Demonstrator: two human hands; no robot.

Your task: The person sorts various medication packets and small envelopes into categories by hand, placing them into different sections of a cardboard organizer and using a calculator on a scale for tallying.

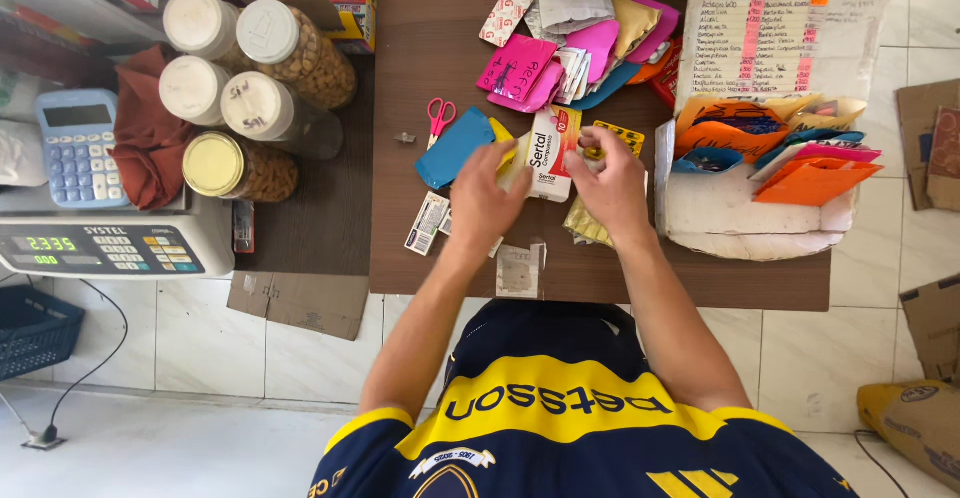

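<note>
Centrally, on the brown wooden table [400,248], both hands work over a white and orange medicine box [553,154] that lies flat among loose packets. The left hand [483,196] rests with its back to the camera; its fingers are curled together and reach the left edge of the box, touching it. Whether the fingertips grip the box cannot be told, since they point away from the camera. The right hand [612,180] sits just beside the box on its right side. Its fingers are bent and drawn together over a yellow blister strip [617,139], and appear to pinch it, though the contact point is partly hidden.

A blue paper pouch [452,148] lies just left of the left hand, partly under it. Red-handled scissors [439,116] lie near the pouch's upper end. Beyond the box, a pile of pink, yellow and blue pouches [585,48] spreads across the table's far part. To the right stands a white cardboard tray [745,223] holding upright orange, blue and pink pouches. Behind the tray lies a handwritten list [780,43].

On the left counter stand five lidded jars [255,83], one of them with a yellow lid. Near them are a blue calculator [80,146], a red cloth [148,133] and a digital scale [105,243].
</note>
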